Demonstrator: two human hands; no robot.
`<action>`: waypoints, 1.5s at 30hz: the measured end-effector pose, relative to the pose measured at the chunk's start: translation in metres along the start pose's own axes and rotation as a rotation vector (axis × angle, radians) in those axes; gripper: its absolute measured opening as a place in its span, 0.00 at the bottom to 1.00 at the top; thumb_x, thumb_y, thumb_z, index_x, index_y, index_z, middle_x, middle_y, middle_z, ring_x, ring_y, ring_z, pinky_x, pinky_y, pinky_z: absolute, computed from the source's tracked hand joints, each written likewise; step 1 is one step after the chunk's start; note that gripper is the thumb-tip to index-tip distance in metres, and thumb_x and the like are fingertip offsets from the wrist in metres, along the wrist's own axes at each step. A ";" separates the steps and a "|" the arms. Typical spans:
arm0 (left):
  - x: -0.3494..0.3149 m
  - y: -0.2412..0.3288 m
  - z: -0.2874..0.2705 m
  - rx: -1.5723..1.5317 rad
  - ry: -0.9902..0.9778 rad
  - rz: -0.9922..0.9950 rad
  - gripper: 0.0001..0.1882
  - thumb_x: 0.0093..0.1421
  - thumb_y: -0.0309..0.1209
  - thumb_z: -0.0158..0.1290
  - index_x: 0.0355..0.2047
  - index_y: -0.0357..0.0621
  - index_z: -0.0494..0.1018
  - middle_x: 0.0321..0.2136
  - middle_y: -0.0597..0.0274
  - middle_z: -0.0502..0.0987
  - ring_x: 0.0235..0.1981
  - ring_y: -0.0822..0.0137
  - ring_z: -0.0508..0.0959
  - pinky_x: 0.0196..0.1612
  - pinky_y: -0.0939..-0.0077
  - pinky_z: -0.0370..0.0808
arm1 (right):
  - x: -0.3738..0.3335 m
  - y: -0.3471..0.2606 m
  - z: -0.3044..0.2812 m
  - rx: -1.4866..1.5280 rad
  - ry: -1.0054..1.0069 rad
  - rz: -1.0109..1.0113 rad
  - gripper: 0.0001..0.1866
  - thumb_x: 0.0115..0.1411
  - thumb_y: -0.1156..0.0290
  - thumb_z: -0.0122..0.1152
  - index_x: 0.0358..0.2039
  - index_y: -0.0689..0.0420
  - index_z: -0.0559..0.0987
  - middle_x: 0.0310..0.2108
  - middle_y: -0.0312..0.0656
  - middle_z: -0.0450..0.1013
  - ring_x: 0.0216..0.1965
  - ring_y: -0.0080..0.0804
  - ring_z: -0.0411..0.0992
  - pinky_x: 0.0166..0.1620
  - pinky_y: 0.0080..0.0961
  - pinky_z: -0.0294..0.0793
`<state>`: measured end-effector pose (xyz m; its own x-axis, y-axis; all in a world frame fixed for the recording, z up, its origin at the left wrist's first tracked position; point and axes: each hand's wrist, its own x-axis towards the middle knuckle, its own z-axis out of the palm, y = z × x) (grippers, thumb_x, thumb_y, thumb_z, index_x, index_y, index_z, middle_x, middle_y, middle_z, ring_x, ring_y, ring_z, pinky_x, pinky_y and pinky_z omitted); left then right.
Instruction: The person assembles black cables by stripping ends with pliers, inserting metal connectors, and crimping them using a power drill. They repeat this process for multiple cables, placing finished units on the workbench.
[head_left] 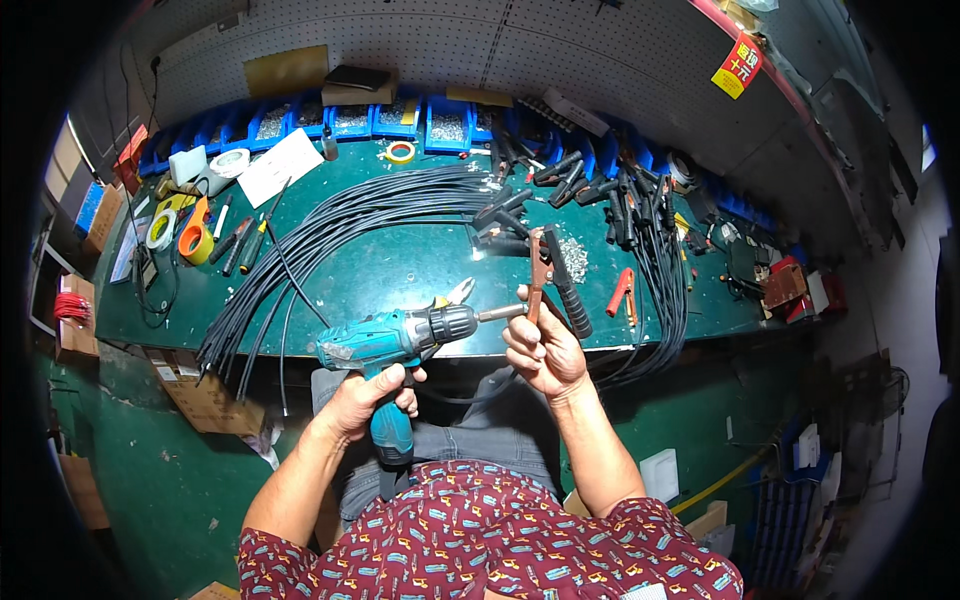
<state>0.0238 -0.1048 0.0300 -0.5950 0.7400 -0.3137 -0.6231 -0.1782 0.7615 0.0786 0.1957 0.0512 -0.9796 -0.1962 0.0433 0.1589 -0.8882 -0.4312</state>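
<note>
My left hand (372, 400) is wrapped round the grip of a teal power drill (368, 340), which lies level with its chuck pointing right. A metal socket bit (502, 313) reaches from the chuck to the clamp. My right hand (548, 358) holds this copper-coloured clamp (539, 272) with a black handle upright, fingers closed round its lower part. Whether the bit sits on a fastener is hidden by the fingers. Behind the drill nose, pliers (460, 291) lie on the green bench (390, 270). A small pile of metal fasteners (573, 258) is just beyond the clamp.
Black cables (330, 225) sweep across the left of the bench, and another cable bundle (672, 300) hangs over its front right edge. Blue bins (446, 130) of hardware line the back. Black-handled clamps (620, 205) and a red-handled tool (620, 292) lie at right; tape rolls (195, 242) at left.
</note>
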 end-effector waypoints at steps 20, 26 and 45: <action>0.001 0.006 -0.023 -0.138 -0.129 -0.123 0.21 0.65 0.48 0.61 0.40 0.41 0.77 0.24 0.65 0.76 0.29 0.63 0.79 0.41 0.60 0.81 | -0.005 0.002 0.011 -0.049 0.018 0.078 0.18 0.76 0.63 0.47 0.60 0.56 0.72 0.25 0.32 0.61 0.25 0.17 0.56 0.23 0.12 0.55; 0.000 0.002 -0.027 -0.110 -0.116 -0.121 0.21 0.63 0.48 0.62 0.40 0.41 0.77 0.24 0.64 0.76 0.29 0.62 0.79 0.41 0.60 0.80 | -0.006 0.004 0.012 -0.057 0.075 0.085 0.17 0.76 0.62 0.47 0.58 0.57 0.73 0.22 0.30 0.59 0.23 0.16 0.55 0.22 0.12 0.54; -0.006 -0.004 -0.024 -0.062 -0.057 -0.080 0.22 0.60 0.46 0.66 0.39 0.39 0.76 0.23 0.62 0.75 0.28 0.61 0.78 0.40 0.60 0.79 | -0.010 0.009 0.019 -0.013 0.154 0.120 0.18 0.78 0.63 0.42 0.59 0.56 0.74 0.22 0.28 0.58 0.21 0.15 0.52 0.21 0.12 0.53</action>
<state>0.0176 -0.1240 0.0157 -0.5136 0.7888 -0.3375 -0.6985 -0.1559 0.6985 0.0922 0.1816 0.0643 -0.9611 -0.2335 -0.1473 0.2750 -0.8567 -0.4363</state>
